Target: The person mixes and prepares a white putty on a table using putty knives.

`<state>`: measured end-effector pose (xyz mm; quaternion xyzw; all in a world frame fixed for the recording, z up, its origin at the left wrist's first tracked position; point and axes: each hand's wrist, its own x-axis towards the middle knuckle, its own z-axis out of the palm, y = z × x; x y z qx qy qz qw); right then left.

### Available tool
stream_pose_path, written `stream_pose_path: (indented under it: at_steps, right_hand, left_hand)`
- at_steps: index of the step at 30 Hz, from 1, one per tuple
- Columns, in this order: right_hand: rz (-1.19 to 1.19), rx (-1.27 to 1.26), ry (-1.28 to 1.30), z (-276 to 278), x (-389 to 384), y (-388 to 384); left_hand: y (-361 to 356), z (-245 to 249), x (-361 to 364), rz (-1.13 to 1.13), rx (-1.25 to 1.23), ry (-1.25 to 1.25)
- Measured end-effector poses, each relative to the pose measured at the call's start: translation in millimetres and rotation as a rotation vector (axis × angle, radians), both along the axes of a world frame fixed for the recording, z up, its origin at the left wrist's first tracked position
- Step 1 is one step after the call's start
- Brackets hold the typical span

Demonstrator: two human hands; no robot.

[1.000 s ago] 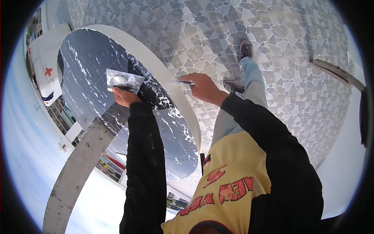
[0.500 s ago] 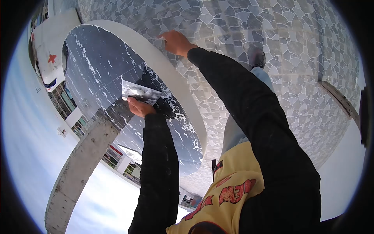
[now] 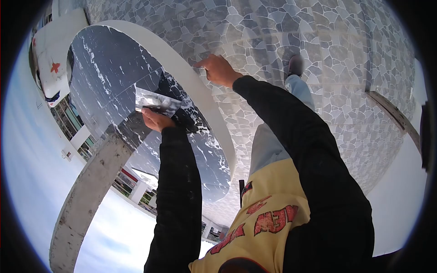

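My left hand (image 3: 157, 120) grips a flat, shiny rectangular metal plate (image 3: 157, 102) at its near edge, like a trowel blade. The plate lies over the glossy dark, white-veined tabletop (image 3: 107, 68), close above it or on it. My right hand (image 3: 221, 70) is out past the pale rim (image 3: 182, 63) of the table, over the paved floor. Its index finger points toward that rim, with a whitish tip; the other fingers are curled and partly hidden.
Stone-patterned tiles (image 3: 337, 68) cover the floor around my shoe (image 3: 296, 65). A curved concrete piece (image 3: 91, 191) meets the table's far side. Behind it stands a white block with a red cross (image 3: 55, 68). A low ledge (image 3: 391, 110) runs along the right.
My right hand has drawn back a little toward my body, staying beside the table rim. The left hand keeps its hold on the metal plate, while the whole view has shifted slightly.
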<state>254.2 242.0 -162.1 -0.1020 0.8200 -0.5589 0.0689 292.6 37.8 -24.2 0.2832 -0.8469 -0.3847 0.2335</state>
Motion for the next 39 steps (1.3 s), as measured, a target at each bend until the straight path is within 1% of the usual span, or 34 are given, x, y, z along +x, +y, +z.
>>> stream_pose_path:
  at_steps: [2,6,9,11,12,13,14,15,16,17,18,19,20,21,23,24,25,26,27,28,29,30,32,34,35,37,38,39]
  right_hand:
    - [0.057,-0.017,-0.107,12.8,20.1,8.6]
    - [0.111,-0.003,-0.069,-2.5,67.4,6.7]
    - [0.135,0.026,-0.075,10.3,100.8,20.2]
    - [0.251,0.224,-0.041,27.2,116.5,46.6]
    - [0.257,0.261,-0.007,37.2,124.3,60.8]
    - [0.073,0.161,-0.145,47.8,129.1,75.9]
    - [-0.109,0.052,-0.274,59.4,133.4,90.9]
    - [-0.098,0.086,-0.226,86.4,134.4,111.2]
    - [-0.211,0.001,-0.252,126.9,135.4,134.7]
    - [-0.32,-0.084,-0.281,158.1,140.6,152.4]
    - [-0.305,-0.042,-0.246,175.3,146.7,165.8]
    - [-0.339,-0.242,-0.3,190.9,150.6,179.9]
    - [-0.367,-0.444,-0.36,207.0,157.1,190.3]
    - [-0.342,-0.402,-0.331,222.6,165.3,193.0]
    - [-0.376,-0.37,-0.297,249.9,176.4,184.1]
    - [-0.327,-0.349,-0.288,272.2,183.8,178.7]
    - [-0.279,-0.335,-0.278,297.9,189.7,166.4]
    - [-0.125,-0.184,0.032,324.5,197.0,151.1]
    - [0.024,-0.037,0.342,343.9,204.8,139.1]
    - [0.204,0.05,0.297,356.1,213.3,132.4]
    - [0.375,0.145,0.249,362.8,221.9,125.8]
    - [0.433,0.189,0.379,362.4,229.4,116.6]
    - [0.44,0.238,0.372,362.4,235.3,115.7]
    - [0.444,0.298,0.393,360.1,229.5,117.2]
    - [0.461,0.299,0.396,360.6,226.0,118.3]
    - [0.537,0.438,0.502,361.5,213.9,119.8]
    - [0.559,0.436,0.507,356.7,203.7,125.0]
    - [0.602,0.56,0.553,345.9,190.8,132.2]
  left_hand:
    - [-2.4,-1.0,1.4,-0.008,-0.003,-0.01]
    - [-9.7,-3.5,2.1,-0.05,-0.019,-0.004]
    - [-13.9,-2.4,3.0,-0.08,0.006,-0.014]
    - [-13.7,-3.6,2.5,-0.109,0.071,0.037]
    - [-14.0,-3.0,2.8,-0.143,0.117,0.068]
    - [-15.1,-4.3,2.2,-0.133,0.15,0.117]
    - [-17.7,-3.8,2.5,-0.174,0.166,0.115]
    - [-22.8,-2.1,3.2,-0.213,0.18,0.113]
    - [-30.1,1.4,3.7,-0.194,0.21,0.156]
    - [-37.0,3.7,6.3,-0.22,0.323,0.132]
    - [-33.7,5.5,12.6,-0.252,0.441,0.11]
    - [-19.9,12.0,22.8,-0.235,0.484,0.152]
    - [-5.4,24.7,38.8,-0.272,0.713,0.177]
    - [8.8,39.9,57.7,-0.312,0.936,0.208]
    - [54.3,69.1,109.0,-0.351,1.211,0.131]
    - [72.2,71.2,136.2,-0.357,1.249,0.029]
    - [97.4,88.9,160.8,-0.35,1.414,-0.029]
    - [113.7,97.0,181.3,-0.337,1.566,-0.113]
    - [125.7,115.9,195.4,-0.326,1.68,-0.23]
    - [135.0,121.4,204.5,-0.316,1.776,-0.217]
    - [130.9,124.8,209.4,-0.313,1.793,-0.198]
    - [129.7,134.9,209.1,-0.371,1.822,-0.16]
    - [122.6,169.7,213.5,-0.474,1.828,-0.051]
    - [114.9,189.7,221.9,-0.483,1.797,0.04]
    - [112.7,193.8,225.3,-0.498,1.759,0.099]
    - [104.9,182.9,228.3,-0.47,1.72,0.127]
    - [102.5,178.4,230.9,-0.405,1.72,0.161]
    - [99.1,176.3,232.9,-0.339,1.718,0.195]
